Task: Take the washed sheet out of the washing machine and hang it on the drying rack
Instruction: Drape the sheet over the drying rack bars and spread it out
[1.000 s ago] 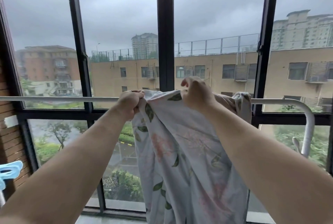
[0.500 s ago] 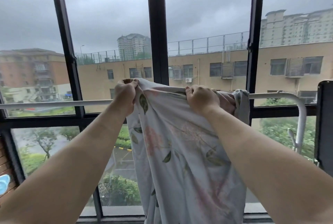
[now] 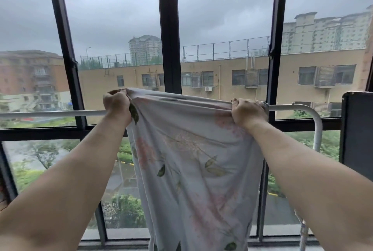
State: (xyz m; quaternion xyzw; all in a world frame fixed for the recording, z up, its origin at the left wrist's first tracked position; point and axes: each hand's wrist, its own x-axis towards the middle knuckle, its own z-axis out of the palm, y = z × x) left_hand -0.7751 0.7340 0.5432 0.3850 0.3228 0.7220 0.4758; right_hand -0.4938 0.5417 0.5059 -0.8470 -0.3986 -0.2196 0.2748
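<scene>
Gripping sheet (image 3: 187,162) top edge, both hands, over rack bar (image 3: 50,114).

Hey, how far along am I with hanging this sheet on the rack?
Done: the sheet is out of the machine and appears draped over the rack's white rail. In hand: the left hand and the right hand each grip its top edge, holding it stretched along the rail. Left: lower the lifted edge, probably spread it toward the bare rail on the left, then let go.
</scene>
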